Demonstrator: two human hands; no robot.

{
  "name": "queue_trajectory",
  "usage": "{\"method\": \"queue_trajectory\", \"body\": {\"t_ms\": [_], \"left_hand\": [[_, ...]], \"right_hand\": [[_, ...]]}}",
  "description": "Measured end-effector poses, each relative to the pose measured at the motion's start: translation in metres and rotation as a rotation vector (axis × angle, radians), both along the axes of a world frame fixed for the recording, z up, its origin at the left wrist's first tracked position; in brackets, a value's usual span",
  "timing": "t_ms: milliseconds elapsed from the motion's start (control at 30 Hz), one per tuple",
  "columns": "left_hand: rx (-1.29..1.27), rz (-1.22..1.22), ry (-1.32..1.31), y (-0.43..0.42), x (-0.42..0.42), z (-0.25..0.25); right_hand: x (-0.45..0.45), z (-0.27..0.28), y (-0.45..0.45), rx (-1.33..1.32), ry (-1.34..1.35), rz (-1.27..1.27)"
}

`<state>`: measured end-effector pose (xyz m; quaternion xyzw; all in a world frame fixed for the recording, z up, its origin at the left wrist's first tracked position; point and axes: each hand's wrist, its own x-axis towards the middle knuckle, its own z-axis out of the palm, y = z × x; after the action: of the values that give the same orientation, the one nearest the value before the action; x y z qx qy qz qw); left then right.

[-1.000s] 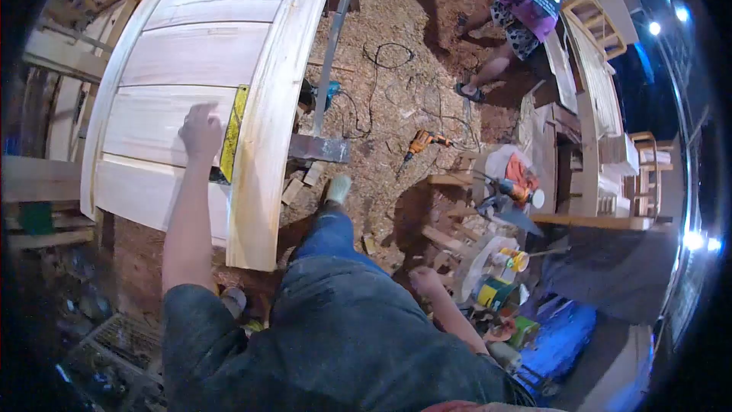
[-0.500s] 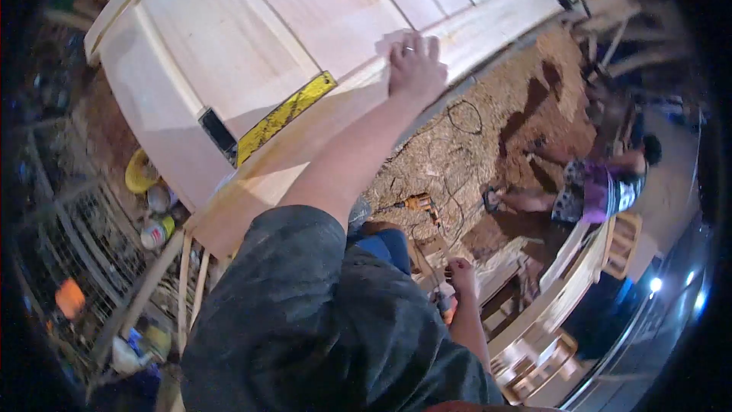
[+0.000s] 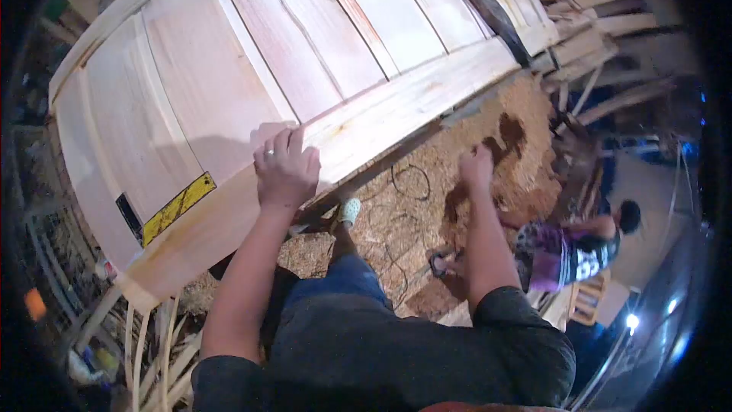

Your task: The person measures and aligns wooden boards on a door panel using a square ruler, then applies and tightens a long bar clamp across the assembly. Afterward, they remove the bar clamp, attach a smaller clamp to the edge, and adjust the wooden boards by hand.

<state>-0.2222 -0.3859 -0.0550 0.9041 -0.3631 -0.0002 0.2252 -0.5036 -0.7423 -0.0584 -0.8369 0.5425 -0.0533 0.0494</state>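
Note:
My left hand [image 3: 286,170], a ring on one finger, rests on the near edge of a large pale wooden panel [image 3: 206,53]. Its fingers lie on the board, slightly bent. To its left on the panel lies an L-shaped tool that looks like a square [image 3: 179,210], with a yellow arm and a short black arm. My right hand [image 3: 476,168] is raised over the sawdust, apart from the panel. Its fingers are closed, and whatever they may hold is hidden. A long dark tool [image 3: 492,15] of unclear kind lies across the panel's far right end.
Wood shavings [image 3: 381,233] cover the ground beside the panel, with a dark cable [image 3: 412,183] looped on top. Another person [image 3: 572,252] in purple shorts is at the right. Stacked timber [image 3: 583,49] stands beyond the panel, and loose slats [image 3: 164,343] lie at lower left.
The view has shifted along the panel, bringing the dark tool into sight. My right hand has risen from low beside my body. The left hand still touches the panel's edge.

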Motion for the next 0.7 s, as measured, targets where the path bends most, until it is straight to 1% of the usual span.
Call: {"method": "queue_trajectory", "body": {"t_ms": [33, 67, 100, 133, 200, 233, 300, 400, 467, 567, 633, 700], "left_hand": [[-0.013, 0.009, -0.047, -0.004, -0.002, 0.001], [0.019, -0.012, -0.029, -0.009, -0.003, 0.006], [0.057, -0.019, -0.014, -0.007, -0.002, 0.013], [0.096, -0.013, -0.001, -0.006, 0.000, 0.021], [0.115, -0.031, -0.034, -0.009, 0.001, 0.018], [0.122, -0.040, -0.045, -0.008, 0.001, 0.015], [0.140, -0.027, -0.071, -0.009, 0.001, 0.014], [0.157, -0.007, -0.052, -0.012, 0.002, 0.017], [0.169, 0.008, -0.028, -0.014, 0.003, 0.019], [0.180, 0.017, -0.002, -0.018, 0.002, 0.020], [0.174, 0.001, -0.001, -0.017, 0.004, 0.019], [0.208, 0.007, -0.021, -0.016, 0.003, 0.018]], "right_hand": [[0.004, -0.007, -0.051, -0.100, 0.012, 0.073], [0.019, 0.008, -0.077, -0.192, 0.129, 0.103], [0.031, 0.012, -0.111, -0.237, 0.185, 0.148], [0.034, 0.012, -0.152, -0.239, 0.360, 0.203], [0.040, 0.013, -0.233, -0.318, 0.914, 0.427], [0.043, 0.014, -0.266, -0.342, 0.811, 0.372], [0.057, 0.026, -0.315, -0.368, 0.512, 0.200], [0.081, 0.042, -0.378, -0.405, 0.338, 0.073], [0.090, 0.041, -0.414, -0.368, 0.317, 0.072], [0.091, 0.012, -0.480, -0.187, 0.336, 0.210], [0.115, 0.003, -0.481, -0.194, 0.409, 0.181], [0.130, 0.005, -0.481, -0.341, 0.548, 0.009]]}}
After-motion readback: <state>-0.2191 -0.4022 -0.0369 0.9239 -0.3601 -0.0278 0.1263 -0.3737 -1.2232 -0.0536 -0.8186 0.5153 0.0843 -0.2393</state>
